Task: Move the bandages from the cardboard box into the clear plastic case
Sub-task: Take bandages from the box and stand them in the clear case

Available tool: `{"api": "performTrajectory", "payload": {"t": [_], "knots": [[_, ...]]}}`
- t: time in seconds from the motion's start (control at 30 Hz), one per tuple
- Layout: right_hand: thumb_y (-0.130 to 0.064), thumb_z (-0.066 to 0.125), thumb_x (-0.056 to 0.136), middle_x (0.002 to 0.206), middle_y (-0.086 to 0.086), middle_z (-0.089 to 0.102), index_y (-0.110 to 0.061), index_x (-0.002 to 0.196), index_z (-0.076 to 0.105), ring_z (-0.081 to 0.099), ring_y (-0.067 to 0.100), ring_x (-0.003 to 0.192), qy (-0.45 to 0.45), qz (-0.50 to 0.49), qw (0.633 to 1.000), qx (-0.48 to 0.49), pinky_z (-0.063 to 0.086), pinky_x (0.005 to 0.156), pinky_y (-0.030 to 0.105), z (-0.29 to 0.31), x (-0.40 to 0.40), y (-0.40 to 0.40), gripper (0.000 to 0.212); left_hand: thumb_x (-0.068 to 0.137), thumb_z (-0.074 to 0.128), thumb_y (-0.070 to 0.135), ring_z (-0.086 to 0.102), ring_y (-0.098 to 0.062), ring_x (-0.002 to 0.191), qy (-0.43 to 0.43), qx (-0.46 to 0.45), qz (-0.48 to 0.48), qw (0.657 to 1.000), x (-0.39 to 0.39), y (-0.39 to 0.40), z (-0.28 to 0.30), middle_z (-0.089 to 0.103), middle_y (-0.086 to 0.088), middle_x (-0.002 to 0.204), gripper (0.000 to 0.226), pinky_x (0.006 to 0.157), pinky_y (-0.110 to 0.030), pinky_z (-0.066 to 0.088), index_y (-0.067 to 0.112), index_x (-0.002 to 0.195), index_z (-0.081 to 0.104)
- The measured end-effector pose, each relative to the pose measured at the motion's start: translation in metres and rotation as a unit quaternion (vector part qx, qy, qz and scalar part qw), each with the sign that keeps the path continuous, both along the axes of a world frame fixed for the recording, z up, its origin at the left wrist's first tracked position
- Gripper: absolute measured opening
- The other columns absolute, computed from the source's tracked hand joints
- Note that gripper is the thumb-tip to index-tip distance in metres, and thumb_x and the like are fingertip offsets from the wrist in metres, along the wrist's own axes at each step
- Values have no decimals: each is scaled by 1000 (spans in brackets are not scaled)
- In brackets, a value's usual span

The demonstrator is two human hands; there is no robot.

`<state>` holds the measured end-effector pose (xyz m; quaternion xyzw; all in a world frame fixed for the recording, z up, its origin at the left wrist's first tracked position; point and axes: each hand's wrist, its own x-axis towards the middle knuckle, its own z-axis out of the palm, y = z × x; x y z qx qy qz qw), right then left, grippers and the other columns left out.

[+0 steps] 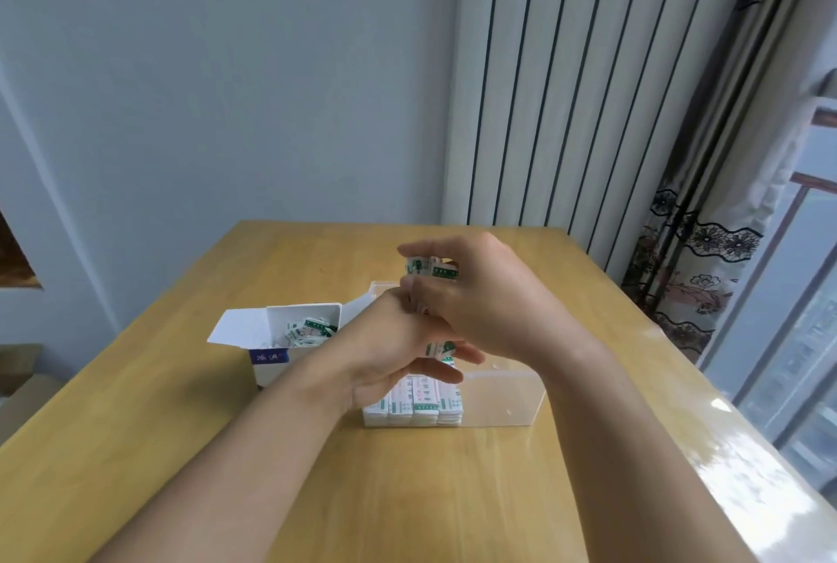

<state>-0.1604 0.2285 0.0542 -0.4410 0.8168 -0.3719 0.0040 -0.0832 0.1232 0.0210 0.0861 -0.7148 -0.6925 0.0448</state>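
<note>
— Clear plastic, half filled: the clear plastic case [502, 399] stands at the near middle of the wooden table [317, 472], with rows of bandages [414, 404] already standing at its left end. What step do you judge this to be?

— Mid-transfer, I'd say. Both hands are above the case, squaring up a fresh bundle [432, 268]. My right hand [489, 304] has fingers and thumb curled round it, pinching it from above. My left hand [398, 349] is at its lower end, fingers fairly straight beneath; how firmly it holds I cannot tell.

— And the source?

— The cardboard box [281, 345] sits just left of the case, flap open, loose bandages visible inside, so the job is unfinished.

— Next move?

— Probably lowering the bundle into the free right part of the case, upright beside the stacked rows, without toppling them.
</note>
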Motion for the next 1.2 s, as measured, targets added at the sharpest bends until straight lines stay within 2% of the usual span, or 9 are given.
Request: {"api": "performTrajectory", "payload": {"t": [0.13,0.27,0.4,0.53,0.6,0.77,0.9,1.1,1.2], "knots": [[-38,64,96,129,-9,67,-36,137,60,61,9,118,8,-4,1000,28,57,84,28,-4,0,-1,42,94,59,-4,74,-23,76,-12,6,19,1000,0,-1,-7,70,-16,85,12,49,-26,51,0,103,67],[-29,59,100,127,-7,67,-32,136,62,65,14,112,-7,19,999,35,45,57,8,-8,0,-5,36,100,47,5,69,-21,67,-46,-12,11,999,2,-3,-10,46,-9,70,15,51,-29,51,7,93,61],[-31,59,100,133,-14,64,-34,137,61,58,5,122,23,14,999,18,47,80,12,-7,1,-6,37,97,51,-3,68,-19,67,-18,22,15,999,3,-3,-7,54,-19,88,14,49,-25,51,1,96,65],[-43,55,101,134,-11,65,-30,139,59,57,5,125,14,19,1000,4,49,94,24,-4,-2,-2,40,99,55,6,62,-16,59,-5,57,31,998,2,-4,-5,58,-14,78,11,43,-22,42,0,99,64],[-45,54,101,132,-11,66,-28,139,59,61,3,119,-14,35,999,-22,54,95,28,-3,-5,0,43,102,56,15,61,-16,58,-9,75,33,997,2,-5,-4,57,-6,68,13,42,-22,38,5,99,65],[-33,66,96,119,-15,71,-25,128,67,65,-9,104,-50,47,997,-34,53,76,8,1,-18,9,33,97,65,16,73,-19,74,-5,120,6,993,8,-6,3,56,1,63,8,49,-21,49,9,100,69],[-28,76,89,92,-13,77,-28,109,74,73,1,87,-96,40,992,-70,62,74,27,0,-17,9,20,95,67,13,76,-27,82,-11,138,-26,990,12,-5,5,64,-5,69,7,57,-22,56,7,94,70],[-34,81,83,83,-11,77,-33,89,76,71,-1,80,-37,14,994,-98,59,76,28,1,-19,8,8,91,69,18,75,-27,77,-20,160,-37,986,12,-7,4,59,-4,65,10,48,-22,53,10,95,63],[-37,81,82,78,-11,75,-35,81,75,69,2,77,-8,-28,994,-102,58,75,32,-1,-24,8,6,80,73,24,73,-23,72,-25,168,-49,984,13,-7,5,60,-2,67,29,45,-21,49,11,104,65]]}}
